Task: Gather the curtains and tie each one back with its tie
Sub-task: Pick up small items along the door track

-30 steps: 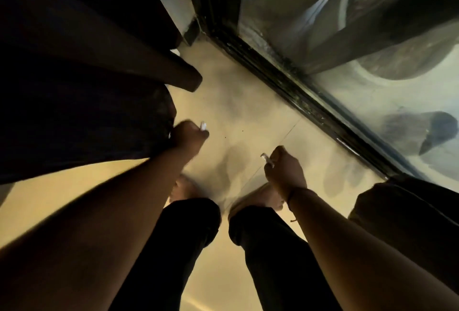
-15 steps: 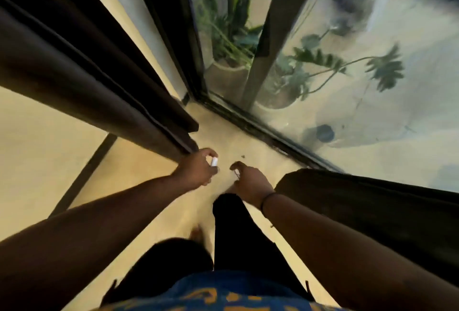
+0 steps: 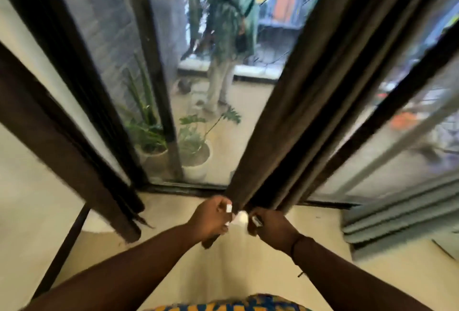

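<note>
We see two dark brown fabric curtains: one (image 3: 300,102) gathered into folds, another (image 3: 62,136) hanging left. Our left hand (image 3: 211,218) and right hand (image 3: 270,226) are both curled, pinching the gathered curtain's lower end.

Both hands are closing on the hem of the dark brown curtain (image 3: 305,102), which is hanging gathered toward one o'clock. The left hand (image 3: 211,218) and right hand (image 3: 269,226) are sitting close together. Two potted plants (image 3: 191,154) are standing behind the glass at twelve o'clock.

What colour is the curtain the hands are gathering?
Dark brown. The curtain shows best in the head view, the only one, above both hands.
</note>
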`<state>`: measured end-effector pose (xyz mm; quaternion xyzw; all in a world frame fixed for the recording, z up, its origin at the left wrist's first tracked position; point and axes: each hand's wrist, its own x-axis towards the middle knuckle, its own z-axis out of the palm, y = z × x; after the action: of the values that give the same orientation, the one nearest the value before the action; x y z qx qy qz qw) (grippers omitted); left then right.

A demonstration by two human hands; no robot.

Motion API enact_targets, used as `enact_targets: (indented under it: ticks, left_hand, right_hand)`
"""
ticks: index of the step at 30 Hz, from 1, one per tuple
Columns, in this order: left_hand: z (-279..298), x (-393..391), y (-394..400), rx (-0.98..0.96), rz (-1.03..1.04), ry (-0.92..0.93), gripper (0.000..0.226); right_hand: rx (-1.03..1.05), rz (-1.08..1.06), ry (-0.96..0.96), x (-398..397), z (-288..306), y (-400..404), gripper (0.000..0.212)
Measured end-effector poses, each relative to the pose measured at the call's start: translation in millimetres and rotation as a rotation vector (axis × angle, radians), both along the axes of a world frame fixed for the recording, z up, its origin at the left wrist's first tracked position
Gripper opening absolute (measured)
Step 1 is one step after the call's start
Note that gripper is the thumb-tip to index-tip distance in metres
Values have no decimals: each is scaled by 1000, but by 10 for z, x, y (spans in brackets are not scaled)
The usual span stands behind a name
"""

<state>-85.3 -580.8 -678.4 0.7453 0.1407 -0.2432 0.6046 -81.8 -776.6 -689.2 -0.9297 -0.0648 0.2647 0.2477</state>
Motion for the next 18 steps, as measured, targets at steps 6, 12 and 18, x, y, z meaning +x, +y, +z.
enact_targets:
  ticks: [6,12,18]
  left_hand:
    - [373,-299,-1813,-67,-175,-55,24]
    - [429,-803,-4070,-188,-258,-10,29]
    - [635,-1668,-6113,-277,-467,60,27]
  right_hand:
    - [56,-181,-197,-739,655,-1468,35]
    - [25,-460,-308,-1638,877,-3575,41]
    - [-37,-803,-298,-2712,982,-5553,41]
